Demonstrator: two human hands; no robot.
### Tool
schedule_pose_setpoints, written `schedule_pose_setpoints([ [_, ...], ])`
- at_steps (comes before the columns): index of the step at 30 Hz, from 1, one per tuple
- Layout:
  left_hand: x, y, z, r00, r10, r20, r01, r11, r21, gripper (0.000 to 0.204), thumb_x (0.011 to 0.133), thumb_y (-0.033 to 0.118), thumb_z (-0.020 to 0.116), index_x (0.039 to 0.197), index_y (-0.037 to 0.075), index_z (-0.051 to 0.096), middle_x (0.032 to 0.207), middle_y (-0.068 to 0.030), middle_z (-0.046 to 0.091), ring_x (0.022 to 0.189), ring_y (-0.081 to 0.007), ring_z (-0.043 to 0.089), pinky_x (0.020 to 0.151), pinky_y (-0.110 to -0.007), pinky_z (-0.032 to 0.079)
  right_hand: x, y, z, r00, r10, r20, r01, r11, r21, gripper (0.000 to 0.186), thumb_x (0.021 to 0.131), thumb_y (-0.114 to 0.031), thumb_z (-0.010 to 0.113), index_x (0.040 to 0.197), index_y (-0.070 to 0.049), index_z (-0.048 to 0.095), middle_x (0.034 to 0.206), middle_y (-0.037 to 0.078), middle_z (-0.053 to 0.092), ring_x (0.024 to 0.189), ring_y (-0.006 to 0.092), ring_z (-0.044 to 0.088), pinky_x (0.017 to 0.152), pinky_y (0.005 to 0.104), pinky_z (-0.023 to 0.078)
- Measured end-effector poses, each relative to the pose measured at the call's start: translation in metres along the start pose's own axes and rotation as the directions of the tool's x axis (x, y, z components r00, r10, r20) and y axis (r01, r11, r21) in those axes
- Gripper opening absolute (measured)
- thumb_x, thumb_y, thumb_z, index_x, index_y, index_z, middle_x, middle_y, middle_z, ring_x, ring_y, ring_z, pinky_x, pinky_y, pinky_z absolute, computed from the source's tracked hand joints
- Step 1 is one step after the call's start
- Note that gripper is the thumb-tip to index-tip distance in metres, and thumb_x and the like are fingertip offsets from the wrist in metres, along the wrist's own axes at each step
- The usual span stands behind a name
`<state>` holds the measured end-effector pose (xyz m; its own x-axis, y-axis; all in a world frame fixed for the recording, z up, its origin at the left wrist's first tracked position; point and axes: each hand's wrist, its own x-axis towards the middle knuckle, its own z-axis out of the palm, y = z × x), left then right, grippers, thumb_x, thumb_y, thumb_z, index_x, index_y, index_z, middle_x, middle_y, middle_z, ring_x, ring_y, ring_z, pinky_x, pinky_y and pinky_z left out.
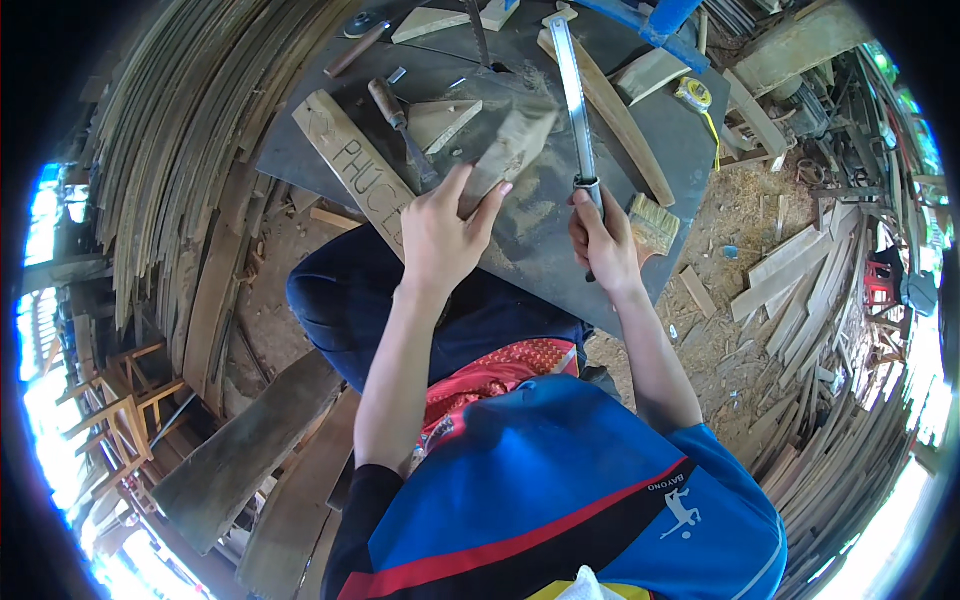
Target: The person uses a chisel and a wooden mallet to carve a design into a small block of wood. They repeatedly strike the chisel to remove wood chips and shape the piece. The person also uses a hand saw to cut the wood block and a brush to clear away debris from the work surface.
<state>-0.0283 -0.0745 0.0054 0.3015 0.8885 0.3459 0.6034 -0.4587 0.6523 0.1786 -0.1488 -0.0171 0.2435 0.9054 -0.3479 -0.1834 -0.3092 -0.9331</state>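
Observation:
My left hand [445,225] grips a pale wooden block [510,150], whose far end is blurred. To its right, my right hand [605,235] is closed round the handle of a long, narrow shiny steel blade [573,100] pointing away from me. A wide paintbrush [650,225] lies just right of that hand. Left of the block are a board with carved lettering [345,155], a chisel with a wooden handle [395,115] and a wedge-shaped offcut [435,118]. A long tapered wooden piece [625,130] lies beside the blade. All are over the dark worktable [310,190].
A yellow tape measure [693,95], blue metal clamp or bar [665,20] and small tools lie along the table's far part. Stacked planks [165,120] stand at left, wood scraps [790,270] cover the right floor, and loose boards [250,470] lie at lower left.

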Motion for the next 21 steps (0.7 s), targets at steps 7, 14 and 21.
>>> schedule_pose_setpoints([
  [7,0.013,-0.006,0.025,0.947,0.189,0.261,-0.260,0.926,0.274,0.035,0.088,0.030,0.076,0.117,0.010,0.069,0.084,-0.0122,0.074,0.073,-0.0315,0.073,0.065,-0.043,0.058,-0.016,-0.003,-0.031,0.941,-0.336,0.045,0.294,0.743,-0.601,0.019,0.105,-0.018,0.056,0.107,0.000,0.056,0.073,0.020,0.062,0.065,0.0363,0.064,0.061,0.0425,0.046],
  [14,0.001,-0.011,0.049,0.915,0.241,0.324,-0.335,0.901,0.277,0.040,0.084,0.025,0.077,0.121,0.011,0.070,0.108,-0.0073,0.076,0.087,-0.0284,0.074,0.075,-0.042,0.060,-0.031,0.024,-0.044,0.937,-0.343,0.067,0.292,0.663,-0.690,0.015,0.101,-0.011,0.059,0.108,0.002,0.054,0.076,0.027,0.064,0.073,0.0482,0.064,0.065,0.0527,0.046],
  [21,-0.006,-0.004,0.060,0.954,0.094,0.284,-0.180,0.939,0.294,0.044,0.081,0.032,0.079,0.120,0.013,0.072,0.108,-0.0069,0.076,0.090,-0.0295,0.075,0.076,-0.043,0.059,-0.038,0.047,-0.036,0.933,-0.353,0.072,0.273,0.560,-0.782,0.015,0.100,-0.011,0.059,0.099,0.001,0.051,0.073,0.026,0.063,0.071,0.0477,0.064,0.063,0.0558,0.047],
])
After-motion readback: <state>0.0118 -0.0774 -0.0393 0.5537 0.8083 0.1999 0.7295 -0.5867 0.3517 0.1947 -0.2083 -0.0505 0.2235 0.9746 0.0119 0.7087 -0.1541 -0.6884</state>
